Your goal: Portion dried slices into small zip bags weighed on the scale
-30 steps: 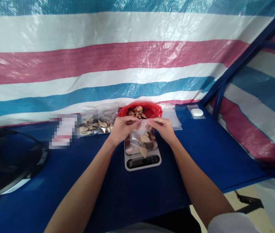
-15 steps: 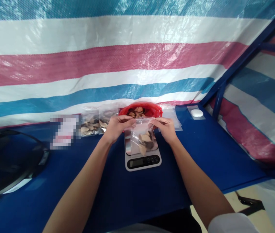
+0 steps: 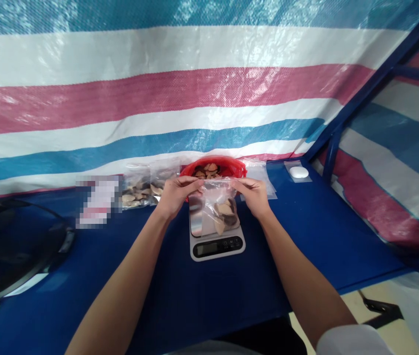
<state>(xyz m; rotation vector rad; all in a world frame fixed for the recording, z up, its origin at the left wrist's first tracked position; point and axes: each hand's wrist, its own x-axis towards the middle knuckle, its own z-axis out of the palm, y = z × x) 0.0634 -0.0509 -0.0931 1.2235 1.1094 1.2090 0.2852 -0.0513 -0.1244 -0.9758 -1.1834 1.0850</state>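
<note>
A clear zip bag [image 3: 212, 207] with several brownish dried slices [image 3: 226, 213] in its lower right hangs between my hands, over the kitchen scale [image 3: 217, 249]. My left hand [image 3: 176, 196] pinches the bag's top edge at the left corner. At the right corner, my right hand [image 3: 253, 196] pinches the same edge between thumb and finger. Whether the bag's bottom rests on the steel plate I cannot tell. Just behind the bag stands a red plastic bag [image 3: 238, 168], its mouth wide and more dried slices [image 3: 208, 170] inside.
Filled clear bags [image 3: 135, 193] lie left of my left hand, beside a blurred-out paper [image 3: 98, 202]. Flat clear bags [image 3: 263, 178] lie behind my right hand. A small white object [image 3: 298, 172] sits on a bag farther right. A black round object [image 3: 20, 246] stands at left on the blue table [image 3: 328, 222].
The slices inside the clear bag have shifted slightly to the right, and the bag's creases differ. Both hands keep nearly the same place and grip.
</note>
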